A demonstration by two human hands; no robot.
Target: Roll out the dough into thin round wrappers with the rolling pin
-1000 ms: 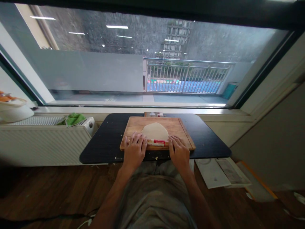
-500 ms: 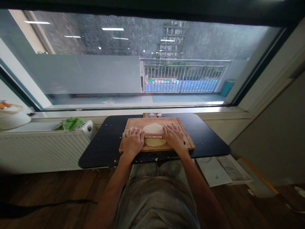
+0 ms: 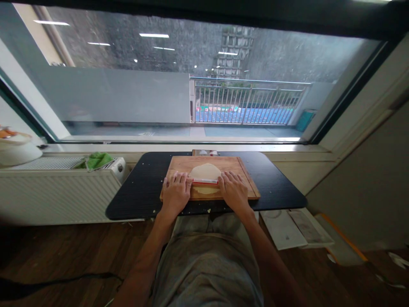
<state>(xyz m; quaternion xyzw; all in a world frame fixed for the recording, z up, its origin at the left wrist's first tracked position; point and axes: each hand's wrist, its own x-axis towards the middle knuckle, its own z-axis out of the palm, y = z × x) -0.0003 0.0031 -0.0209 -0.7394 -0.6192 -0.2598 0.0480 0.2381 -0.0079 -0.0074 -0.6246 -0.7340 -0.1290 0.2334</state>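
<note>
A pale, flattened round of dough (image 3: pixel 206 171) lies on a wooden cutting board (image 3: pixel 223 161). Across the dough runs a rolling pin (image 3: pixel 205 181) with a red and white printed label on its middle. Its left end is under my left hand (image 3: pixel 176 189), whose fingers lie over it. On the other end sits my right hand (image 3: pixel 233 187), its fingers also laid over the pin. Both hands hide the pin's ends. More dough shows in front of the pin, near the board's front edge.
The board stands on a black table (image 3: pixel 277 187) with small light crumbs along its front. Behind it is a small box (image 3: pixel 204 152) against the window sill. At left, a green cloth (image 3: pixel 98 160) lies on a white radiator (image 3: pixel 64 196). White panels (image 3: pixel 284 230) sit low at right.
The rolling pin has turned under my hands: the lettering on its label has given way to a red-edged strip. Both hands stay on its ends. The view has shifted slightly.
</note>
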